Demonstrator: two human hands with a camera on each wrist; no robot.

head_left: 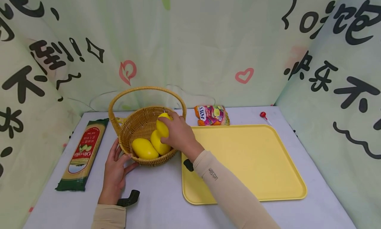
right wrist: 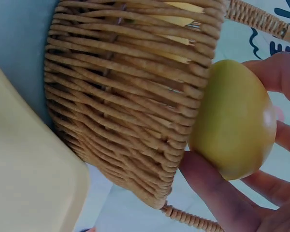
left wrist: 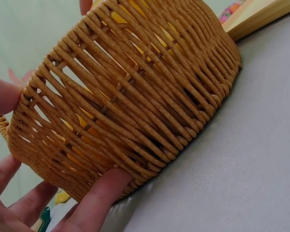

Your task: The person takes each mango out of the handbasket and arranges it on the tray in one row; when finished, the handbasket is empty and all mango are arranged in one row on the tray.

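A woven wicker basket point(head_left: 131, 126) with a tall arched handle stands at the back of the table, holding smooth yellow oval fruits point(head_left: 145, 148). My left hand point(head_left: 114, 172) holds the basket's near left side; in the left wrist view its fingers point(left wrist: 99, 198) spread along the woven wall and over the rim. At the basket's right rim, my right hand point(head_left: 183, 134) grips one yellow fruit point(right wrist: 234, 121) between thumb and fingers. That fruit is above another in the basket, and the hand partly hides both in the head view.
A yellow tray point(head_left: 244, 163) lies right of the basket, beneath my right forearm. A colourful candy bag point(head_left: 212, 115) sits behind the tray, with a red lollipop point(head_left: 263, 114) at the back right. To the left lies a green-and-gold Olivoila packet point(head_left: 84, 153). Printed curtains surround the table.
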